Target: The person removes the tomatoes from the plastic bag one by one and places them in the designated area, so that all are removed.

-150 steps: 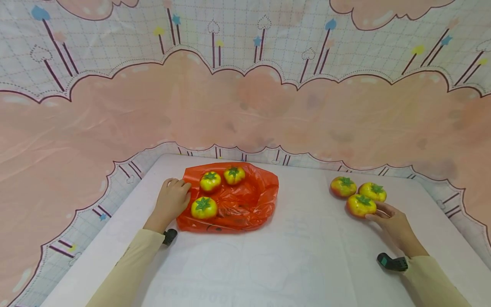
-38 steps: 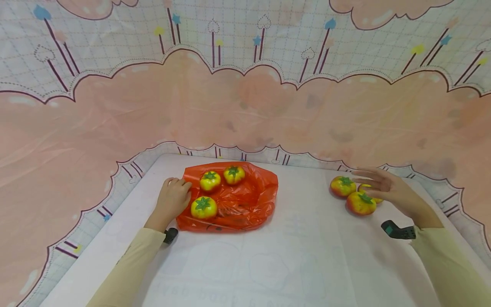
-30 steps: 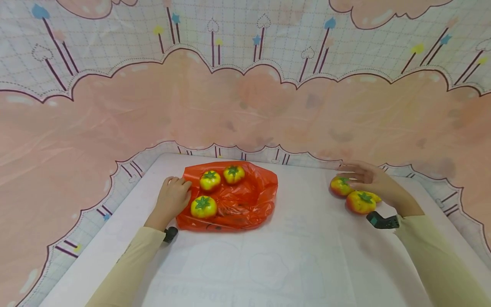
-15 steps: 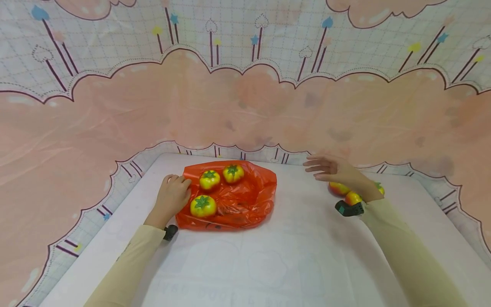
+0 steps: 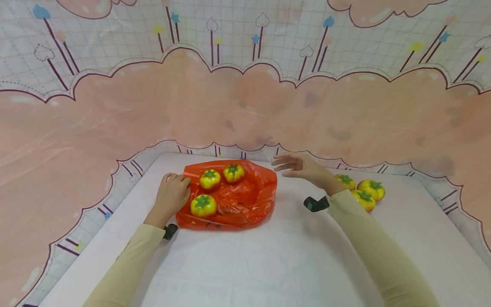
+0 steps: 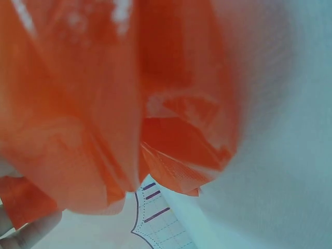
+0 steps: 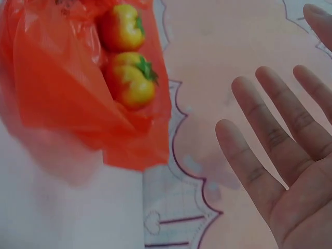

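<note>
A red plastic bag (image 5: 241, 204) lies on the table in the head view, with three yellow-and-red tomato-like toy fruits (image 5: 203, 206) on it, each topped with green leaves. My left hand (image 5: 174, 194) grips the bag's left edge; in the left wrist view a fold of the bag shows between the fingers (image 6: 36, 231). Just beyond the bag's right back corner my right hand (image 5: 304, 168) is raised with fingers spread, holding nothing. The right wrist view shows this open palm (image 7: 306, 202) beside the bag (image 7: 57, 88) and two of its fruits (image 7: 132, 80).
Three more such fruits (image 5: 371, 190) sit together at the table's right, partly hidden by my right sleeve (image 5: 368, 243). The white tabletop (image 5: 230, 268) ends at a patterned cloth backdrop (image 5: 245, 106). Each wrist wears a dark camera (image 5: 316, 204).
My right hand, which touched the front fruit of the right group 5 seconds ago, has lifted off and swept left to the bag's right side. The left hand keeps its hold on the bag.
</note>
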`<state>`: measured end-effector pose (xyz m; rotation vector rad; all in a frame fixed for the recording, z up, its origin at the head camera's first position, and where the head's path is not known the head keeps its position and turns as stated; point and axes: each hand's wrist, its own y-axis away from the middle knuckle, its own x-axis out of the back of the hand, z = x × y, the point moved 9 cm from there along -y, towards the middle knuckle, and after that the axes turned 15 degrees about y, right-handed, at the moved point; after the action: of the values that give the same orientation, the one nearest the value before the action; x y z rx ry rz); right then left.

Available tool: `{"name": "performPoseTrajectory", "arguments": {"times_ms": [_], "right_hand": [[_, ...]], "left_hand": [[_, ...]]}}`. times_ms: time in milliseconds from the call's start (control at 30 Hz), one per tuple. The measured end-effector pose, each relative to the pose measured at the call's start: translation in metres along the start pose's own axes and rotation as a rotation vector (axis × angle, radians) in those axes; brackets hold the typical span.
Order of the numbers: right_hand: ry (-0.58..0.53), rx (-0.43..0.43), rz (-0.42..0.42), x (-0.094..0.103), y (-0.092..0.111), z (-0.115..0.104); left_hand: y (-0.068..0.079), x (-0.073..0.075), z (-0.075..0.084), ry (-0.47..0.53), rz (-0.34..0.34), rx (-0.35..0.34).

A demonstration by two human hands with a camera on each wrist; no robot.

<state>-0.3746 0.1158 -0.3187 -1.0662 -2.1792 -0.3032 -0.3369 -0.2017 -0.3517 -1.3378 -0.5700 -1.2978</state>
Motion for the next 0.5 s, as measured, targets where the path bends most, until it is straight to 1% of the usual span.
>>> {"name": "performPoseTrajectory", "arguments": {"times_ms": [200,367,500], "right_hand": [[-0.097,0.024,-0.026,-0.023,-0.02,-0.009],[-0.113,0.009,-0.03,-0.037,-0.036,-0.016],[-0.099,0.01,-0.029,-0.046,-0.048,-0.024]], "left_hand": [[0.001,0.002,0.0,0.0,0.02,-0.005],[0.001,0.003,-0.001,-0.001,0.026,-0.003],[0.001,0.004,-0.001,0.007,0.034,-0.007]]}}
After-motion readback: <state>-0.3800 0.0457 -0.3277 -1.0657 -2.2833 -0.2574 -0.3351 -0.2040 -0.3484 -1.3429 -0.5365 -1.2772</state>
